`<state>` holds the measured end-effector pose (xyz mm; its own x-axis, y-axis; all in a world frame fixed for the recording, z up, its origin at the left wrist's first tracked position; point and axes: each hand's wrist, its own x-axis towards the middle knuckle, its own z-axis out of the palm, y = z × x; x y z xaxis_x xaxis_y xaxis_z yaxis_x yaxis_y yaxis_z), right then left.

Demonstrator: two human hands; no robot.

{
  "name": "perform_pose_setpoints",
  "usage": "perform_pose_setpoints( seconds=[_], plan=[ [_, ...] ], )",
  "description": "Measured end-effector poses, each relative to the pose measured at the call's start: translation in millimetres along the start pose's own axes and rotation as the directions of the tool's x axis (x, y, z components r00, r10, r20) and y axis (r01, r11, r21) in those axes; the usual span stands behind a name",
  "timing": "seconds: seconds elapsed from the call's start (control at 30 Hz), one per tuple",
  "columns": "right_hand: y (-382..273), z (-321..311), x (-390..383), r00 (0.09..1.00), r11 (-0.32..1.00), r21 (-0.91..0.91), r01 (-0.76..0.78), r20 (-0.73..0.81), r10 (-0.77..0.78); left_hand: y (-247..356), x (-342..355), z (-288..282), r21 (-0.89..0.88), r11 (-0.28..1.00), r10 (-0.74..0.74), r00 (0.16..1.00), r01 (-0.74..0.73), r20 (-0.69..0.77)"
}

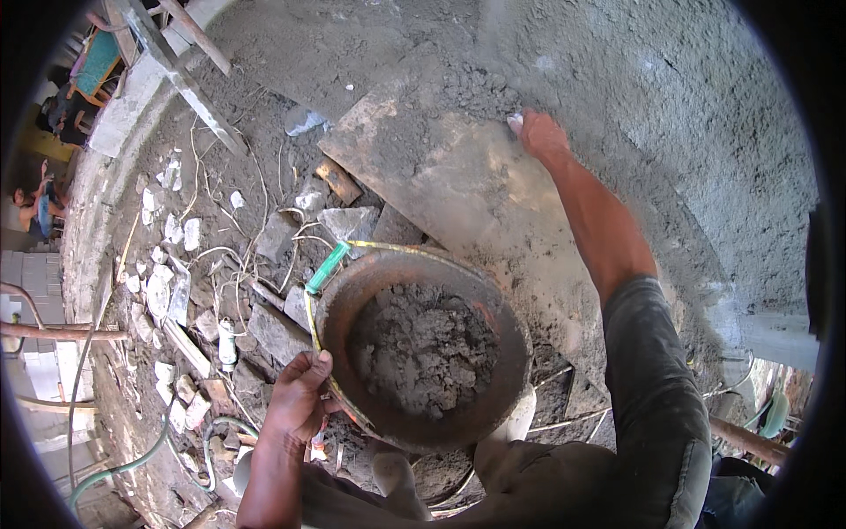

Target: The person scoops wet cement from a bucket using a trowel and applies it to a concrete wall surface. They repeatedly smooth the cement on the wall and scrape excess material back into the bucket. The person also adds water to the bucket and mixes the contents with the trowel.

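A round, brown-rimmed bucket (515, 353) stands in front of me, holding lumpy grey mortar (423, 348). Its yellow bail handle (414, 249), with a green grip (328, 267), lies around the far and left rim. My left hand (302, 392) is closed on the handle at the bucket's near left rim. Stretched far forward, my right hand (542, 137) is closed around something with a small whitish end, mostly hidden by the fingers. It is beside a heap of wet mortar (476, 91) at the far edge of a mortar-smeared board (467, 172).
Rough grey mortar covers the wall surface (705, 150) at right. Stone rubble (172, 229), loose cords and a plastic bottle (227, 344) lie left of the bucket. A green hose (132, 467) runs at lower left. Wooden poles (181, 79) lean far left; a person (40, 207) is beyond.
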<state>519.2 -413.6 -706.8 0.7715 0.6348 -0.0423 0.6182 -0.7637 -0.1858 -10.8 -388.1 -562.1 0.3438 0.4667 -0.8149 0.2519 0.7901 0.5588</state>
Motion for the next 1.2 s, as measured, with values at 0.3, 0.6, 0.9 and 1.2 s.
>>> perform_pose_setpoints(
  seconds=[0.3,0.6,0.9,1.2],
  plan=[
    [0,-115,-124,0.968,0.969,-0.007,0.249,0.037,-0.248,5,6,19,0.045,0.998,0.044,0.999,-0.044,-0.011],
    [-2,-164,-281,0.830,0.813,-0.257,0.523,-0.066,-0.554,9,6,14,0.018,1.000,0.007,1.000,-0.007,0.000],
    [6,-66,-197,0.764,0.908,0.042,0.418,0.524,-0.376,1,10,-9,-0.016,1.000,0.000,0.998,0.001,0.059],
    [-75,-41,-99,0.658,0.732,0.593,-0.336,0.703,-0.268,-2,6,-10,0.007,1.000,0.003,1.000,-0.003,0.015]
  ],
)
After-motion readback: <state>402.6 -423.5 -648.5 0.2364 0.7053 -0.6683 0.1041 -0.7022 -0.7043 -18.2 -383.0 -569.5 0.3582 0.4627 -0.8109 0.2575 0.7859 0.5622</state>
